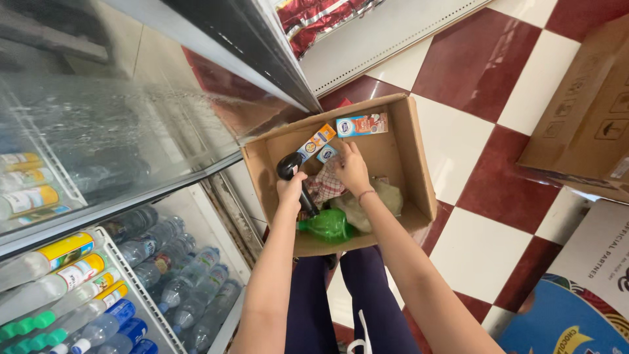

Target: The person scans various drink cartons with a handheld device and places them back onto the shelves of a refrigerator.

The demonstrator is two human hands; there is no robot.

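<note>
Head view, looking down into an open cardboard box (419, 164) on a red-and-white tiled floor. The left hand (291, 189) is closed around a black handheld scanner (296, 180) — held above a green bottle (325, 226). The right hand (352, 169), fingers spread, rests on a checkered cloth (324, 187), near two small cartons (362, 124). Beside the box — a glass-doored cooler (118, 216) of bottles.

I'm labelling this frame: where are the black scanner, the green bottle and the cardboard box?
black scanner (289, 166), head view, on its head.
green bottle (325, 225), head view, on its body.
cardboard box (422, 167), head view, on its right wall.
</note>
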